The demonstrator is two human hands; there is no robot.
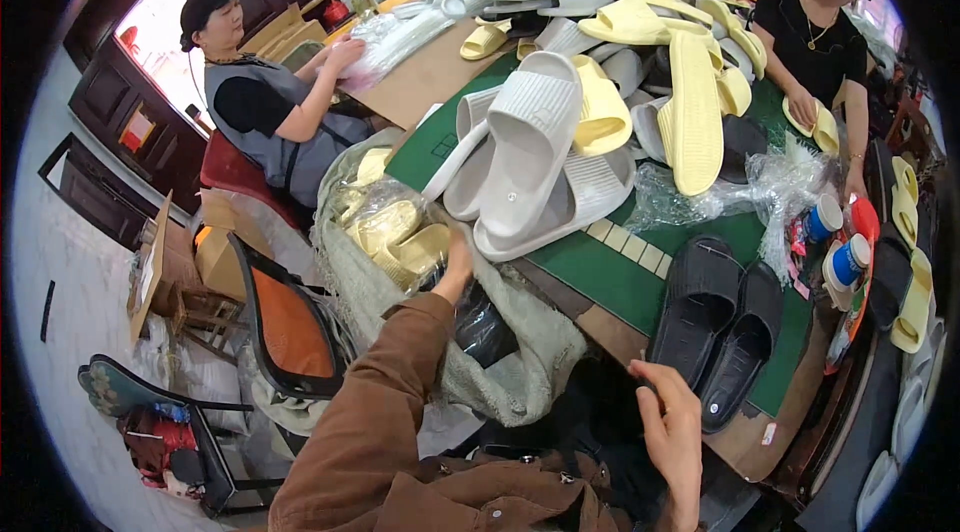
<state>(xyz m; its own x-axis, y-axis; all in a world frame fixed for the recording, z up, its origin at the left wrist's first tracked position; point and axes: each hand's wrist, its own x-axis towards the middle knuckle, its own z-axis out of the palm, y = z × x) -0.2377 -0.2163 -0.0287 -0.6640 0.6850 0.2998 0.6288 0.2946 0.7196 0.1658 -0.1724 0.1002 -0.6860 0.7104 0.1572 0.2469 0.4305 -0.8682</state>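
My left hand (459, 267) reaches into the mouth of a pale woven sack (530, 357) beside the table. It is right against yellow slippers (418, 254), some of them in clear plastic; its fingers are mostly hidden, so I cannot tell whether it grips one. Below it in the sack lies something black in clear plastic (484, 332). My right hand (672, 424) hangs in front of the table edge with thumb and fingers apart, holding nothing. Closest to it is a pair of black slippers (698, 297) on the green tabletop. Large grey slippers (530, 152) stand stacked near the table's left edge.
A heap of yellow, grey and black slippers (695, 112) covers the table (620, 292). Crumpled clear plastic (770, 194) and blue-and-white cups (824, 219) lie at right. One co-worker (285, 112) handles plastic bags; another (812, 42) holds a yellow slipper. Chairs (292, 327) stand at left.
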